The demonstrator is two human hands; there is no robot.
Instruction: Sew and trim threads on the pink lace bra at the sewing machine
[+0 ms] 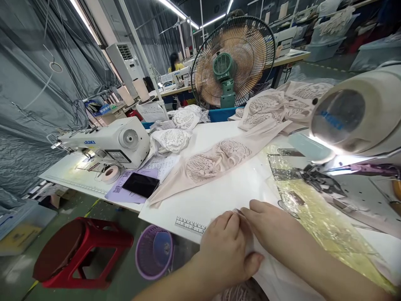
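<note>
Near the table's front edge, my left hand (224, 248) and my right hand (266, 219) meet, fingers closed on the edge of a pale pink fabric piece (278, 271). The fabric hangs down towards my lap, and a patterned lace part (244, 292) shows at the bottom of the view. My fingers hide the exact spot they pinch. Beyond them a pale pink lace bra piece (219, 161), with two cups and long side wings, lies spread on the white table (200, 200). A printed ruler scale (190, 225) is just left of my left hand.
To the right stands a sewing machine (354, 113) with its lamp lit; another sewing machine (106, 142) is at left. A black phone (140, 184) lies on purple paper. Lace pieces are heaped (266, 104) before a large fan (232, 62). A purple basket (155, 253) and red stool (84, 253) stand below.
</note>
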